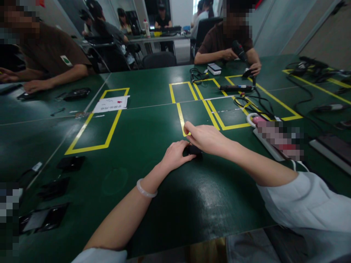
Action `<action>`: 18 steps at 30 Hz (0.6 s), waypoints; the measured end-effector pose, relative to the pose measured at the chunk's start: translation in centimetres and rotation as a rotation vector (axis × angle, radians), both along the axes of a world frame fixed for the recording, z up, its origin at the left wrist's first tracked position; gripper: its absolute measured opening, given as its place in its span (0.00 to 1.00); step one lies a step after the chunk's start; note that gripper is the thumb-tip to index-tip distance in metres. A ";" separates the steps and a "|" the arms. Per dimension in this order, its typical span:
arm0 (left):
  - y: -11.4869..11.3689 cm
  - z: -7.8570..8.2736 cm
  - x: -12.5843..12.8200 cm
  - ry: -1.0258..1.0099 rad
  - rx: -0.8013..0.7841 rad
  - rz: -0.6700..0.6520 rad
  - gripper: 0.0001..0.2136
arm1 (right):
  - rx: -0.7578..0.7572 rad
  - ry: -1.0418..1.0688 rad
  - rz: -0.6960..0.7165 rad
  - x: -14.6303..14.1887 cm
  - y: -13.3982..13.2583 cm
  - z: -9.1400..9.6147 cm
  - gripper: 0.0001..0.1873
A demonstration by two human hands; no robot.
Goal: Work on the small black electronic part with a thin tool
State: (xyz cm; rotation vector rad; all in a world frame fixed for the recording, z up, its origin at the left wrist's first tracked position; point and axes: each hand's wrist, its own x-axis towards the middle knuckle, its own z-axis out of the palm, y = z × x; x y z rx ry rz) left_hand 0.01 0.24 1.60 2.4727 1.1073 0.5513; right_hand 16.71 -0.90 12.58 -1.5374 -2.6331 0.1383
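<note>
Both my hands meet over a small black object (195, 150) lying on the green table (153, 120), just below a yellow taped outline (189, 109). My left hand (175, 155), with a pale bangle on its wrist, curls its fingers against the object's left side. My right hand (207, 138) arches over it from the right, fingers bent and pinched on its top. Most of the object is hidden under the two hands.
Black flat parts (70, 163) lie at the near left. A white power strip (270, 140) and cables sit right. A paper sheet (111, 104) lies in the left yellow rectangle. One person works at the far left and another across the table, holding a black tool (239, 51).
</note>
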 end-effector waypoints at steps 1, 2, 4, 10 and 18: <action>0.0 -0.1 0.0 0.001 0.002 -0.001 0.20 | -0.002 0.020 0.011 0.1 -0.1 0.0 0.12; 0.0 -0.2 0.0 0.003 0.005 0.001 0.20 | -0.006 0.032 0.017 0.1 -0.1 0.1 0.12; 0.1 -0.3 0.0 0.007 0.011 0.011 0.20 | -0.019 0.037 0.012 0.1 -0.2 0.3 0.12; 0.0 0.0 0.1 0.012 0.002 0.003 0.21 | 0.004 -0.064 -0.042 -0.3 0.1 0.2 0.14; 0.0 -0.3 0.0 0.013 0.025 0.006 0.21 | -0.019 0.027 0.000 -0.1 -0.1 0.4 0.13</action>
